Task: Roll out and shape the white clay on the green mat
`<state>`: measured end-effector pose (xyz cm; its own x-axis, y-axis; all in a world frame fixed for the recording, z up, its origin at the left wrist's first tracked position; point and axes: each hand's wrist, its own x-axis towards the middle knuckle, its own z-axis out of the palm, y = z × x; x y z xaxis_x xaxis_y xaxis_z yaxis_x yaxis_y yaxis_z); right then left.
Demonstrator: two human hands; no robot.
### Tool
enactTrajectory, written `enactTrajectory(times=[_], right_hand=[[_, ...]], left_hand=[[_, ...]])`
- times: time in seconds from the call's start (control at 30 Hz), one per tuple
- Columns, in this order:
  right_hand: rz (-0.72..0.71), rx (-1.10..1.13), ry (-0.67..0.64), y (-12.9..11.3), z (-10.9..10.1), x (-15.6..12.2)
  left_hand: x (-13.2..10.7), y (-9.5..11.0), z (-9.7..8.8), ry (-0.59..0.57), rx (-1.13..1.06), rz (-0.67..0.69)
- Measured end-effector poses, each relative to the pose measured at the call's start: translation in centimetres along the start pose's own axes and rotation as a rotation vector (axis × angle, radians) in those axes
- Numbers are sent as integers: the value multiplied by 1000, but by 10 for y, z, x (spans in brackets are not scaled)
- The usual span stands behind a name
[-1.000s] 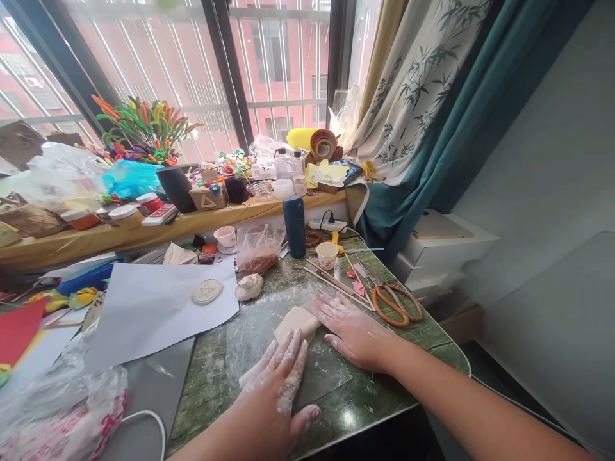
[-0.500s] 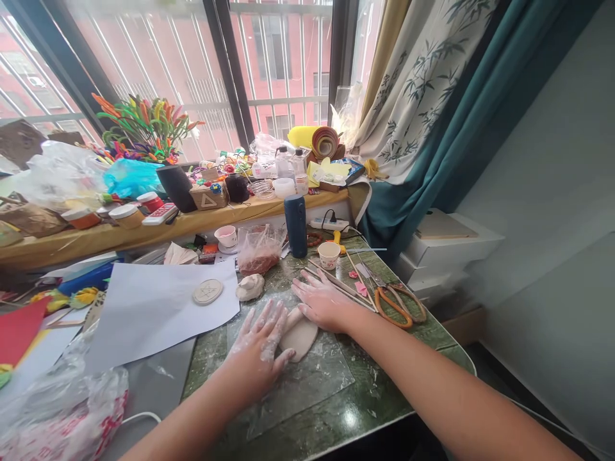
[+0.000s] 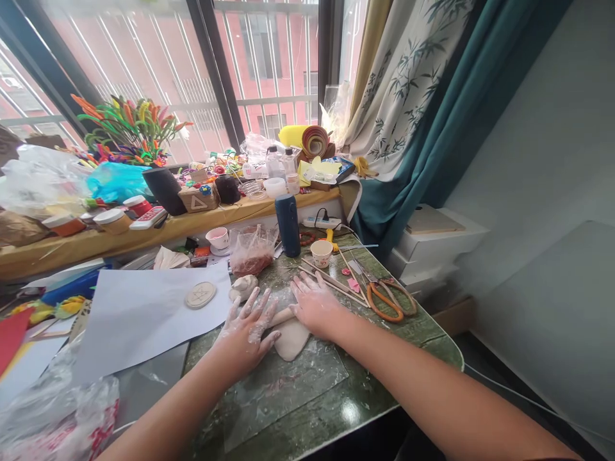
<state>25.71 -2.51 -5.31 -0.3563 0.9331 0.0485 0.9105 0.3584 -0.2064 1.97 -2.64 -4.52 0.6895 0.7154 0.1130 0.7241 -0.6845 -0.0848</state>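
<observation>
A flat sheet of pale clay (image 3: 292, 341) lies on a clear, dusty plastic sheet (image 3: 288, 397). Across the clay runs a rolling pin (image 3: 282, 315), its ends hidden under my palms. My left hand (image 3: 250, 330), white with powder, rests flat on the pin's left end with fingers spread. On the right end lies my right hand (image 3: 314, 304), fingers stretched out and also powdery. Just beyond my left fingertips sits a lump of clay (image 3: 243, 287). Further left, a round clay disc (image 3: 200, 295) with a star drawn on it lies on white paper (image 3: 144, 320).
Scissors (image 3: 387, 301) with orange handles and several thin sticks (image 3: 339, 285) lie right of my right hand. Behind stand a paper cup (image 3: 321, 253), a dark blue cylinder (image 3: 287, 225) and a bag of brown material (image 3: 252, 256). A crumpled plastic bag (image 3: 62, 410) is at lower left.
The rolling pin and both hands have moved slightly away from me over the clay, uncovering more of its near part. The whole view has shifted a little.
</observation>
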Motion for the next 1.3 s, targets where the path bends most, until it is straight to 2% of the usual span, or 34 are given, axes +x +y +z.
enactTrajectory(times=[0.3,0.47,0.6,0.73,0.83,1.03,1.2,1.3], right_hand=[[19,124,93,-16,18,-68],[15,127,93,-29,22,-94],[37,121,65,-41,22,-112],[72,118,28,-52,27,-123],[54,113,82,-57,33,-132],[-16,129,106,-59,32,-144],[57,110,116,-46,33,-132],[29,131,150,-26,36,-121]], left_hand=[[-20,18,-17,-168,-129,59],[-27,26,-30,-153,-144,105],[-37,35,-32,-112,-130,97],[-46,44,-27,-48,-133,103],[-47,47,-20,-37,-132,94],[-42,40,-13,-50,-158,81],[-38,34,-15,-56,-221,71],[-32,29,-12,-46,-242,63]])
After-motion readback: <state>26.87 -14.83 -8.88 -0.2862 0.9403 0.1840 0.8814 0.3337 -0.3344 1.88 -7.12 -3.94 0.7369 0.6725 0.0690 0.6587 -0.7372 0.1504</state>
